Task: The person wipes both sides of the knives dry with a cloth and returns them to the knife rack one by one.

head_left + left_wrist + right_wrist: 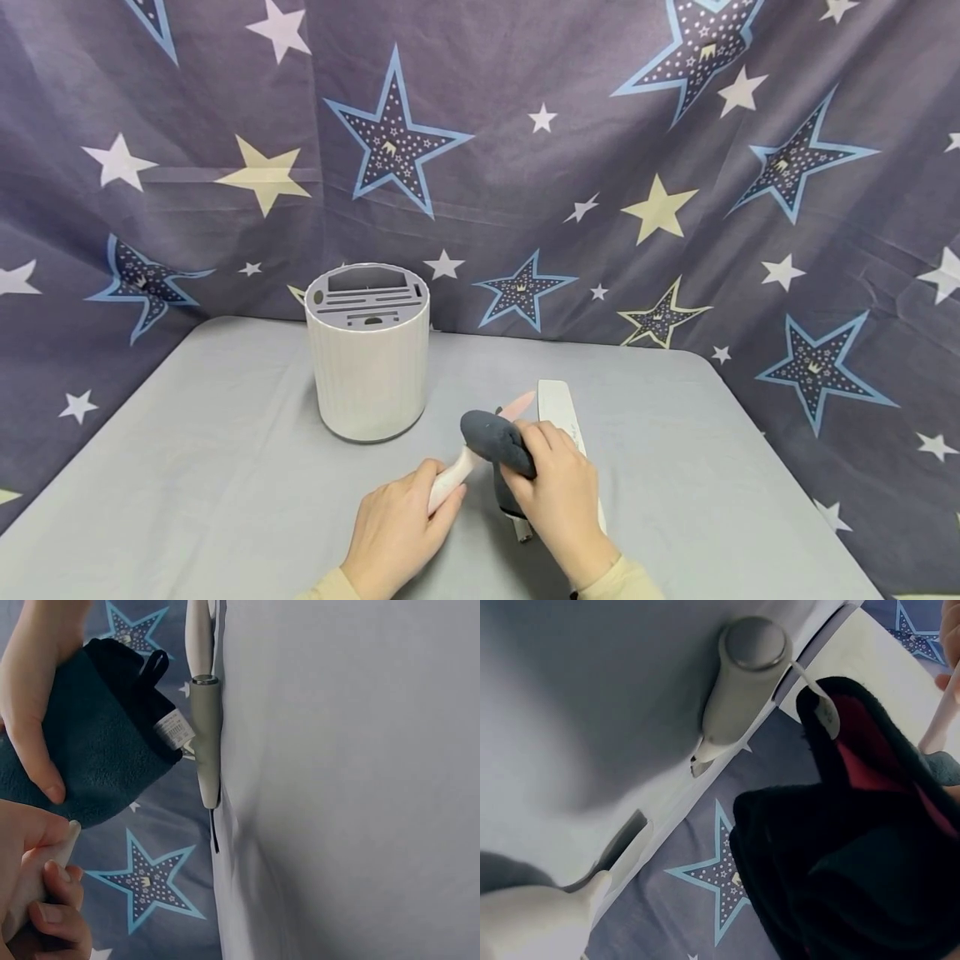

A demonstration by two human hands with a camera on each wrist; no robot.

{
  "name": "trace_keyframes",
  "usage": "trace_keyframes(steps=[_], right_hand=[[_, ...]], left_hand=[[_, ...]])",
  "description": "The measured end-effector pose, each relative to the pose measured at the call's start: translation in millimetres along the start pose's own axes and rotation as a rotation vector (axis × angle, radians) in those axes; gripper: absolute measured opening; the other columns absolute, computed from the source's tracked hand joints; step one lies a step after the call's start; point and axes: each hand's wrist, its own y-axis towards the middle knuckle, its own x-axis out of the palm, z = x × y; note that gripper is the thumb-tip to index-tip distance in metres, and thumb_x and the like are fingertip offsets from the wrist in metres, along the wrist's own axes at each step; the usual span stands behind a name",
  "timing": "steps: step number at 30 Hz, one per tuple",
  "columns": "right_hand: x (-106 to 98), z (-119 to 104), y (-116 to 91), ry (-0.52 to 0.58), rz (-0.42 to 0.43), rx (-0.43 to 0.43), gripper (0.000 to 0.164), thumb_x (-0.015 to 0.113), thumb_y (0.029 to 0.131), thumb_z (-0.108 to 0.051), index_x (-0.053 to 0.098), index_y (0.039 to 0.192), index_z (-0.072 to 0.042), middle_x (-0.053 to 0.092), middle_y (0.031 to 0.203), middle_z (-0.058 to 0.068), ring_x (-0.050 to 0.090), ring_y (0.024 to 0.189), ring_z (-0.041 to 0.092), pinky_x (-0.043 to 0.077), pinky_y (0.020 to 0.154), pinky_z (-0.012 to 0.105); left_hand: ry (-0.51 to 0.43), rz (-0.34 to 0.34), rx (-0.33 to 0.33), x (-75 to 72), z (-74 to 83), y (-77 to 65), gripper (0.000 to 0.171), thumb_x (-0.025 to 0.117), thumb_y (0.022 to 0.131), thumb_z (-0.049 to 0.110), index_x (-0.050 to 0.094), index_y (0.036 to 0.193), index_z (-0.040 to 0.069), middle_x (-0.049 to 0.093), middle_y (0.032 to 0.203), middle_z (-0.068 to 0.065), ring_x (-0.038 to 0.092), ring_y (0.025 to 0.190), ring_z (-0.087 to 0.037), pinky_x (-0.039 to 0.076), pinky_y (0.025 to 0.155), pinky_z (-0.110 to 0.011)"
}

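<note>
My left hand (397, 525) grips the white handle of a knife (450, 483). A pointed pink tip (519, 406) shows beyond the cloth, in line with that handle. Bunched over the middle of the knife is a thick dark teal cloth (491, 437), held by my right hand (558, 492). Much of the blade is hidden there. In the left wrist view, the cloth (105, 742) has a hanging loop and a white label (174, 729). Red lining (862, 742) shows inside its fold in the right wrist view.
A white ribbed holder (369, 375) with a slotted grey top stands at the back left. Beside my right hand lies a long white piece (557, 404) with faint lettering. A grey-green handle (206, 742) with a metal end lies on the grey table (225, 467). Star-patterned fabric (480, 208) hangs behind.
</note>
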Motion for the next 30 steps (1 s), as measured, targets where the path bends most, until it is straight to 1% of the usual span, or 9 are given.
trace_keyframes(steps=[6, 11, 17, 24, 30], right_hand=[[0.0, 4.7, 2.2, -0.006, 0.003, 0.017, 0.047, 0.092, 0.062, -0.017, 0.068, 0.103, -0.014, 0.068, 0.088, 0.001, 0.067, 0.075, 0.022, 0.053, 0.054, 0.040], [0.2, 9.1, 3.5, -0.004, -0.003, 0.039, 0.048, 0.092, 0.064, -0.018, 0.068, 0.106, -0.014, 0.069, 0.090, 0.001, 0.069, 0.079, 0.022, 0.055, 0.057, 0.040], [-1.1, 13.1, 6.2, -0.007, 0.000, 0.060, 0.046, 0.091, 0.067, -0.019, 0.068, 0.107, -0.014, 0.069, 0.091, 0.001, 0.068, 0.078, 0.023, 0.054, 0.057, 0.041], [-0.7, 17.6, 6.9, -0.020, -0.007, 0.089, 0.044, 0.090, 0.067, -0.019, 0.068, 0.105, -0.013, 0.069, 0.090, 0.002, 0.068, 0.079, 0.025, 0.053, 0.055, 0.044], [0.0, 23.5, 7.2, -0.023, -0.014, 0.121, 0.046, 0.089, 0.069, -0.019, 0.068, 0.110, -0.015, 0.069, 0.092, 0.004, 0.069, 0.082, 0.027, 0.053, 0.056, 0.047]], left_hand=[[0.001, 0.009, 0.007, 0.0, 0.4, 0.2, 0.023, 0.080, 0.080, 0.033, 0.064, 0.089, 0.019, 0.049, 0.058, 0.014, 0.033, 0.046, 0.000, 0.026, 0.042, -0.020], [0.001, 0.013, 0.010, -0.1, 0.4, 0.3, 0.022, 0.080, 0.080, 0.033, 0.064, 0.088, 0.020, 0.050, 0.059, 0.014, 0.035, 0.046, 0.000, 0.027, 0.042, -0.020], [0.006, 0.022, 0.016, -0.3, 1.2, -0.1, 0.022, 0.080, 0.079, 0.033, 0.064, 0.088, 0.020, 0.051, 0.059, 0.014, 0.036, 0.046, -0.001, 0.027, 0.042, -0.021], [0.003, 0.007, 0.008, -1.2, 2.6, -0.7, 0.022, 0.080, 0.080, 0.033, 0.064, 0.088, 0.021, 0.050, 0.058, 0.015, 0.035, 0.046, -0.001, 0.028, 0.043, -0.021], [-0.006, -0.003, 0.006, -2.2, 2.7, -1.2, 0.022, 0.080, 0.080, 0.032, 0.064, 0.088, 0.021, 0.050, 0.058, 0.015, 0.035, 0.046, 0.000, 0.028, 0.043, -0.021]])
